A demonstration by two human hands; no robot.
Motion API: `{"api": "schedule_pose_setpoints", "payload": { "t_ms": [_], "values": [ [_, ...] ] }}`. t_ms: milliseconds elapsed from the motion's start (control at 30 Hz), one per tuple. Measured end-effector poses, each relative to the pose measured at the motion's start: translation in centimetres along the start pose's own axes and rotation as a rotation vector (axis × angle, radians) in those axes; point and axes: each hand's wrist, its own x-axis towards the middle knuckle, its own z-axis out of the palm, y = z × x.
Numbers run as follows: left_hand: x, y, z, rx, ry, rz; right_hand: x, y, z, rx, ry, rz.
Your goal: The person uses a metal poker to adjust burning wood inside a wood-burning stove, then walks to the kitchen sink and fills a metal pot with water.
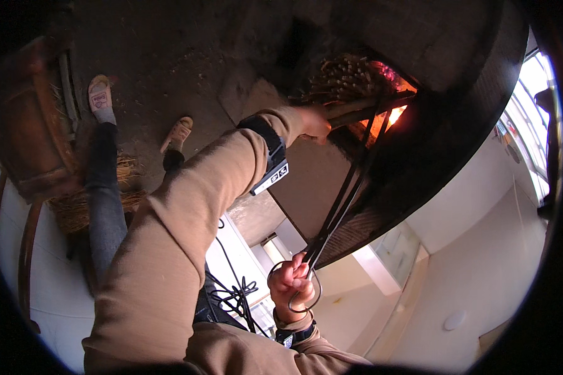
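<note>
My left hand point(315, 123), slightly blurred, is closed around the near ends of thick firewood sticks point(356, 111). Their far ends lie in the opening of a dark stove, beside glowing flames point(388, 123). Lower in the view, my right hand point(292, 283) grips the looped handles of long metal fire tongs point(341, 206). The tongs' two arms run up to the burning opening and pass in front of the sticks; where their tips end is hard to tell. A bundle of thin dry stalks point(347, 77) lies beside the thick sticks, with one end near the embers.
The stove's dark curved side point(450, 140) fills the right. At left are a wooden cabinet or chair part point(33, 136), straw point(75, 211), and my slippered feet point(101, 96) on the floor. A tangled black cable point(237, 295) hangs near my right arm. A bright window point(535, 117) is at far right.
</note>
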Motion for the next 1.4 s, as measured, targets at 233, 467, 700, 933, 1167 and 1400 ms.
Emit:
{"api": "schedule_pose_setpoints", "payload": {
  "t_ms": [233,467,700,933,1167,1400],
  "values": [
    [0.7,-2.3,1.9,-0.075,0.374,0.155,0.5,-0.3,-0.7,0.108,0.055,-0.057],
    [0.8,-2.1,-0.8,-0.287,0.009,-0.013,0.9,-0.4,-1.3,0.070,0.013,-0.052],
    [0.4,-1.9,-0.2,-0.380,0.007,-0.034,1.3,-0.6,-0.9,0.043,-0.037,-0.015],
    [0.2,-2.0,1.6,-0.291,0.205,0.023,1.4,-0.7,-1.0,0.034,-0.026,-0.017],
    [-0.7,-2.4,0.6,-0.173,0.098,0.024,1.5,-0.7,-1.0,0.024,-0.035,-0.025],
    [-4.2,-2.3,-2.1,-0.401,0.189,0.089,1.3,-0.7,-1.0,0.021,-0.022,-0.026]
  ]
}}
